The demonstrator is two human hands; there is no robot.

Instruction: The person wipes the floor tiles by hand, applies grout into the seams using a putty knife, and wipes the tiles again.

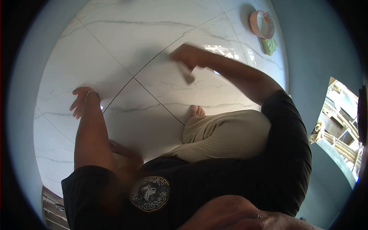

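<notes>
Head view: person crouched over a white tiled floor (126,42), both hands at tile level.
Left hand (79,102) lies flat on the floor, fingers spread open and holding nothing, with a bracelet (92,94) at the wrist. Right hand (188,56) is closed round a pale tool (188,76); motion blur obscures it, possibly a scraper. Its tip sits just below those fingers, near a grout line (153,61). Well beyond the right fingers, by the wall, an orange-rimmed bowl (262,23) stands with a green sponge (269,46) just beside it. A bare foot (196,111) shows below the tool.
</notes>
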